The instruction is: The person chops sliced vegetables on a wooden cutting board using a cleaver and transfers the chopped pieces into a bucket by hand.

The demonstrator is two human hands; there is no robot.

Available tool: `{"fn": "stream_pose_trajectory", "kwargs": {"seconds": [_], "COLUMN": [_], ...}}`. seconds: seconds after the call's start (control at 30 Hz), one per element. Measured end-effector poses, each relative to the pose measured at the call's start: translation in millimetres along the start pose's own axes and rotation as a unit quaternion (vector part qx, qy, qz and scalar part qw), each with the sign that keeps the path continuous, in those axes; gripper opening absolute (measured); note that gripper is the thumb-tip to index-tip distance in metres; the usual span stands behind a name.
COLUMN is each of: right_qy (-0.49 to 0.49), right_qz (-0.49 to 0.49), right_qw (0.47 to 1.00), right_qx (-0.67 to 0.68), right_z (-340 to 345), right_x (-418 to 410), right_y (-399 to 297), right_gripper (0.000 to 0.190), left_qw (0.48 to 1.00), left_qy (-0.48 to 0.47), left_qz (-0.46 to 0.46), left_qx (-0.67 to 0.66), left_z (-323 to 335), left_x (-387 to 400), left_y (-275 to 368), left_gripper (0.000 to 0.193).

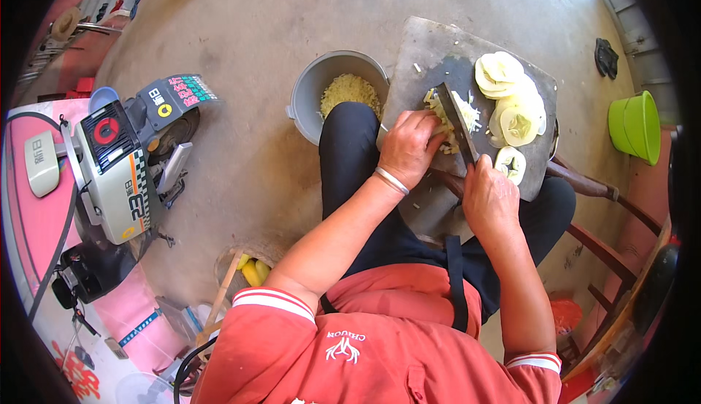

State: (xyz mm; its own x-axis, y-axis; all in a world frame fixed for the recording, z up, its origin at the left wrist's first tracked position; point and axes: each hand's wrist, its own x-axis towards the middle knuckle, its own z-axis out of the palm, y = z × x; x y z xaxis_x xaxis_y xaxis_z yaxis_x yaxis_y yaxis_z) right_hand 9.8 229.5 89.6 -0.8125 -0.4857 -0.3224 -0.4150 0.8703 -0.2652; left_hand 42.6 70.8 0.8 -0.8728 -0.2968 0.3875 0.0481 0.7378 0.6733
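My right hand [491, 194] grips the handle of a kitchen knife [459, 122], its dark blade angled up-left across a worn grey cutting board [421, 48]. To the blade's left, my left hand [409, 144] presses its bent fingertips on pale vegetable strips [449, 142], partly hidden by the fingers. Finely cut white shreds [469, 114] lie on the blade's right side. Overlapping round vegetable slices [517, 111], possibly squash, spread over the board's right part. One slice with a hollow centre [510, 165] lies close to my right hand.
Left of the board stands a grey bucket [306, 89] holding chopped pale vegetable [350, 93]. A parked electric scooter [118, 179] is on the left. Yellow produce [253, 272] sits in a basket by my left elbow. At right are a green bucket [635, 127] and a wooden chair [602, 256].
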Motion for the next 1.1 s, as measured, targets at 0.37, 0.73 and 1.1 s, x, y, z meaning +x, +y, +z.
{"fn": "stream_pose_trajectory", "kwargs": {"seconds": [0.37,0.73,1.1], "right_qy": [0.048,0.034,0.006], "right_qz": [-0.031,-0.047,-0.013], "right_qw": [0.998,0.998,1.0], "right_qx": [-0.01,0.008,-0.015], "right_z": [15.1,-13.4,7.2], "right_x": [7.4,6.9,14.4], "right_y": [7.9,1.9,1.2], "right_gripper": [0.022,0.028,0.027], "left_qw": [0.999,0.999,0.999], "left_qy": [-0.032,-0.037,-0.015], "left_qz": [-0.003,0.006,-0.029], "left_qx": [0.021,-0.003,0.028], "left_z": [-2.0,-17.3,-7.2], "left_x": [2.5,-8.3,-6.1], "left_y": [-5.7,-7.9,-0.5], "left_gripper": [0.022,0.022,0.018]}}
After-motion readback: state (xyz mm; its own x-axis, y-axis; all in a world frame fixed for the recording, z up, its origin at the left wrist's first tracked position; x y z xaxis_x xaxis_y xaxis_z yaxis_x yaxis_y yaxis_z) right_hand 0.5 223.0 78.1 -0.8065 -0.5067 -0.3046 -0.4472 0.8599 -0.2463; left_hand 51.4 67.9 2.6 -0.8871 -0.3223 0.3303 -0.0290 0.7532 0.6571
